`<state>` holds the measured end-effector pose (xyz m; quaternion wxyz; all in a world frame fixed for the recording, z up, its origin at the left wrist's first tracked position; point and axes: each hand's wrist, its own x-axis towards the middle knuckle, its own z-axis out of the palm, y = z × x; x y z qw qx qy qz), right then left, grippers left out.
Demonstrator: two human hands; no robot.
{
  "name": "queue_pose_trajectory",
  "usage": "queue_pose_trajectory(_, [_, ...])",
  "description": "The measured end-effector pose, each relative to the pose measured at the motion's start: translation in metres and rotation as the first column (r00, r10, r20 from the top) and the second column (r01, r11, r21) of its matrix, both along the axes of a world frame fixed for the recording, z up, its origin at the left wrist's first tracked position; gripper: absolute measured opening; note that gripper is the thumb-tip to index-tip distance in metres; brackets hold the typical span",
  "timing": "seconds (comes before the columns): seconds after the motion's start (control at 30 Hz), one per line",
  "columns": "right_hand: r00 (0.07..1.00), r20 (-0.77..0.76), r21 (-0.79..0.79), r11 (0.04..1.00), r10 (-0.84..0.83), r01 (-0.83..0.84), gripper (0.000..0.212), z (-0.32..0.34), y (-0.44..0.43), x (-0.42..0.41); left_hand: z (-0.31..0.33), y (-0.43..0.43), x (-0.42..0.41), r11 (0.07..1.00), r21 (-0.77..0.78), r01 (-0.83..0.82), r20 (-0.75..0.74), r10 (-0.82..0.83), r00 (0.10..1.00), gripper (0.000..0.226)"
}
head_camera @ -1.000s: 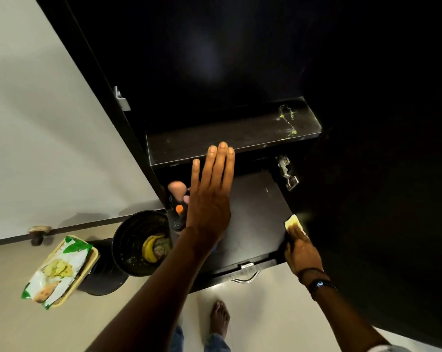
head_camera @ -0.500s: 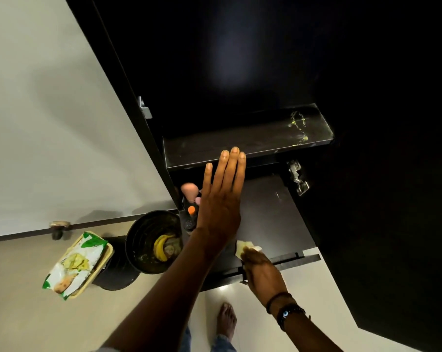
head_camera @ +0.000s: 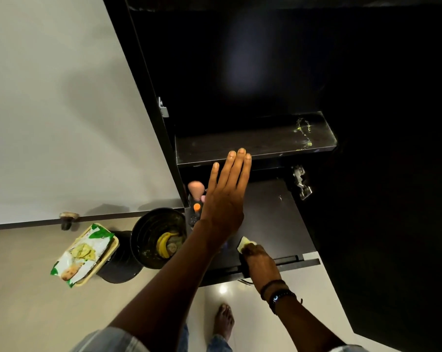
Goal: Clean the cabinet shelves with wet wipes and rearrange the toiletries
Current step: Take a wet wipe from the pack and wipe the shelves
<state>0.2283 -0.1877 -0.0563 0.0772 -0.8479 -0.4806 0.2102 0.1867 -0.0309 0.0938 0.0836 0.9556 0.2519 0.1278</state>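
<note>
A black cabinet stands open with two dark shelves. The upper shelf (head_camera: 255, 143) carries a yellow-green smear near its right end. My left hand (head_camera: 226, 196) is flat with straight fingers, its fingertips at the upper shelf's front edge. On the lower shelf (head_camera: 273, 219), my right hand (head_camera: 259, 260) grips a pale yellow wet wipe (head_camera: 244, 242) and presses it down near the front edge. A few toiletries (head_camera: 196, 196), one with a pink top and one with an orange cap, stand at the lower shelf's left end, partly hidden by my left hand.
A black bin (head_camera: 156, 237) with a banana peel inside stands on the floor left of the cabinet. A wet wipes pack (head_camera: 81, 255) lies on a tan tray beside it. The open cabinet door is on the right with a metal hinge (head_camera: 301, 182). My bare foot (head_camera: 223, 321) is below.
My right hand has slid the wipe from the lower shelf's right side to its front middle. My left hand has stayed flat at the upper shelf's edge. The camera has shifted slightly.
</note>
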Motion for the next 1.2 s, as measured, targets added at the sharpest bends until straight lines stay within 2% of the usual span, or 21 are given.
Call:
queue_pose_trajectory(0.1, [0.992, -0.101, -0.066, 0.996, -0.071, 0.065, 0.021, 0.014, -0.012, -0.002, 0.009, -0.001, -0.002, 1.0, -0.031, 0.002, 0.003, -0.002, 1.0, 0.099])
queue_pose_trajectory(0.13, [0.993, -0.059, 0.002, 0.994, -0.105, 0.105, 0.02, 0.019, -0.018, 0.003, 0.013, 0.0, -0.004, 0.998, -0.058, 0.026, 0.006, -0.025, 1.0, 0.098])
queue_pose_trajectory(0.17, [0.978, -0.092, 0.053, 0.98, -0.186, 0.191, 0.016, 0.029, -0.019, 0.008, 0.016, 0.0, -0.008, 0.996, -0.082, 0.033, 0.006, -0.033, 0.999, 0.098])
queue_pose_trajectory(0.2, [0.96, -0.125, 0.175, 0.946, -0.252, 0.271, 0.02, 0.042, -0.018, 0.013, 0.018, -0.001, -0.013, 0.994, -0.103, 0.041, 0.022, -0.039, 0.999, 0.099])
queue_pose_trajectory(0.27, [0.932, -0.163, 0.462, 0.81, -0.323, 0.362, 0.031, 0.078, -0.006, 0.025, 0.021, -0.006, -0.03, 0.986, -0.169, 0.006, 0.039, 0.0, 0.999, 0.102])
queue_pose_trajectory(0.37, [0.954, -0.088, 0.741, 0.622, -0.286, 0.254, 0.034, 0.14, 0.019, 0.036, 0.016, -0.017, -0.061, 0.94, -0.338, -0.041, 0.139, 0.093, 0.986, 0.091])
queue_pose_trajectory(0.43, [0.97, 0.005, 0.819, 0.558, -0.242, 0.136, 0.033, 0.171, 0.037, 0.041, 0.009, -0.022, -0.076, 0.915, -0.402, -0.041, 0.149, 0.11, 0.983, 0.081])
queue_pose_trajectory(0.57, [0.982, 0.101, 0.794, 0.607, -0.157, 0.016, 0.037, 0.198, 0.083, 0.046, -0.002, -0.027, -0.093, 0.902, -0.425, -0.076, 0.124, 0.141, 0.982, 0.083])
queue_pose_trajectory(0.67, [0.985, 0.13, 0.728, 0.685, -0.117, -0.015, 0.043, 0.197, 0.111, 0.054, -0.001, -0.034, -0.1, 0.898, -0.431, -0.086, 0.134, 0.158, 0.978, 0.08])
queue_pose_trajectory(0.87, [0.979, 0.185, 0.65, 0.758, -0.085, -0.057, 0.043, 0.187, 0.135, 0.06, -0.013, -0.036, -0.113, 0.876, -0.467, -0.119, 0.102, 0.187, 0.977, 0.087])
queue_pose_trajectory(1.07, [0.98, 0.187, 0.628, 0.775, -0.065, -0.069, 0.043, 0.186, 0.133, 0.056, -0.02, -0.032, -0.12, 0.863, -0.483, -0.149, 0.064, 0.205, 0.977, 0.079])
queue_pose_trajectory(1.2, [0.982, 0.175, 0.681, 0.729, -0.075, -0.066, 0.044, 0.188, 0.127, 0.052, -0.021, -0.028, -0.122, 0.862, -0.485, -0.148, 0.065, 0.204, 0.977, 0.077])
